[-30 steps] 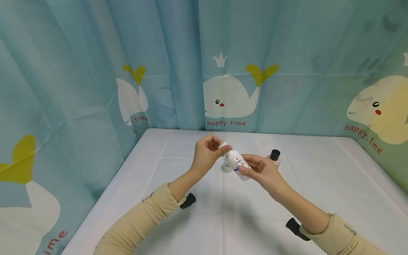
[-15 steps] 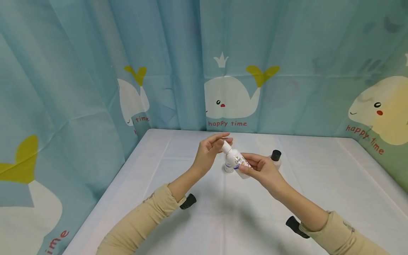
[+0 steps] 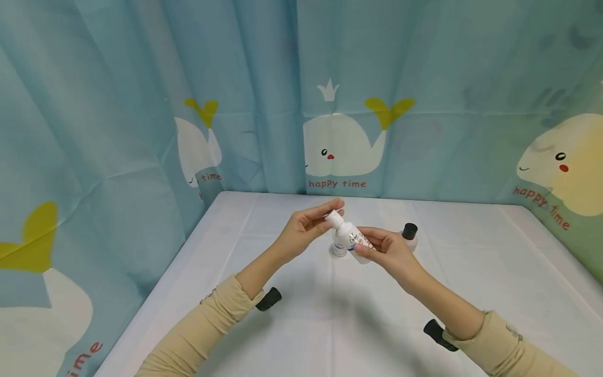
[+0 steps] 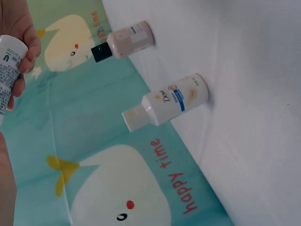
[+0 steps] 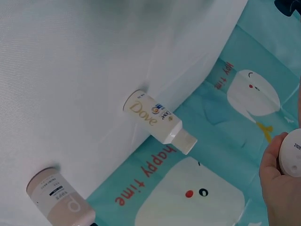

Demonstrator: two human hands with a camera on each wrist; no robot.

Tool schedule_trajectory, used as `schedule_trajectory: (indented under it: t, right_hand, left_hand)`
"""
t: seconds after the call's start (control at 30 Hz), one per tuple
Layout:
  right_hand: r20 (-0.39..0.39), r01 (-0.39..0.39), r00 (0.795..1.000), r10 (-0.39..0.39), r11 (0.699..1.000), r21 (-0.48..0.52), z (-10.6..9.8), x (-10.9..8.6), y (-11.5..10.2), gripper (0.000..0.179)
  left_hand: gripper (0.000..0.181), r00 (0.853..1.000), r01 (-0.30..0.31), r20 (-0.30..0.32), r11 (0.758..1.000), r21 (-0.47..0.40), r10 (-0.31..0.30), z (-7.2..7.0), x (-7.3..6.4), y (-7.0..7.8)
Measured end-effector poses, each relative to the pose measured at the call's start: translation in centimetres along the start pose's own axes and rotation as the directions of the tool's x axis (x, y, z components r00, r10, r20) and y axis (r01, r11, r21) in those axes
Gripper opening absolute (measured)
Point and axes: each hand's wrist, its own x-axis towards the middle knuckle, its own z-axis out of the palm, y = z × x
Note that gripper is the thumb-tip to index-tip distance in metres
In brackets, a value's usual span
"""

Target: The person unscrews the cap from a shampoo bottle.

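Observation:
My right hand (image 3: 393,254) grips a small white Dove bottle (image 3: 349,235) by its body, tilted above the table with its white cap (image 3: 335,219) toward the upper left. At that cap is my left hand (image 3: 301,230), its fingers stretched out past the top and its thumb near the cap's side; whether they touch is unclear. The right wrist view shows the held bottle's round base (image 5: 291,153). Behind it stands a second white Dove bottle (image 3: 339,248), partly hidden in the head view and capped in white. A pinkish bottle (image 4: 130,39) with a black cap stands farther right.
A white-covered table (image 3: 301,335) lies below the hands. Blue curtains (image 3: 264,104) with whale prints hang behind and at the sides. Dark pieces stick out beside the left cuff (image 3: 235,296) and the right cuff (image 3: 476,335).
One second ago my left fingers and thumb pinched the held bottle's cap. They have since loosened and straightened, and the left forearm has shifted slightly left. My right hand keeps its grip.

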Motion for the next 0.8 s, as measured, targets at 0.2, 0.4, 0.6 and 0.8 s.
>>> schedule_trajectory:
  t: [0.2, 0.4, 0.6, 0.8]
  right_hand:
    - [0.009, 0.012, 1.0, -0.012, 1.0, 0.008, -0.2, 0.0, 0.2, 0.048]
    - [0.034, 0.046, 0.998, -0.046, 0.999, 0.008, -0.4, -0.1, 0.3, 0.048]
    - [0.043, 0.073, 0.996, -0.073, 0.997, 0.014, -0.5, -0.1, 0.3, 0.048]
    - [0.058, 0.083, 0.995, -0.084, 0.996, 0.022, -0.5, -0.4, -0.1, 0.047]
  left_hand:
    - [0.07, 0.998, -0.003, -0.056, 1.0, 0.007, 0.003, 0.3, 0.0, -0.1]
    - [0.053, 0.985, 0.013, -0.171, 1.0, 0.002, -0.012, 0.9, -0.1, -0.2]
    - [0.057, 0.957, -0.01, -0.291, 0.999, 0.042, 0.021, 1.7, 0.0, -0.5]
    - [0.091, 0.954, -0.033, -0.298, 0.999, 0.036, 0.042, 1.9, 0.3, -0.5]
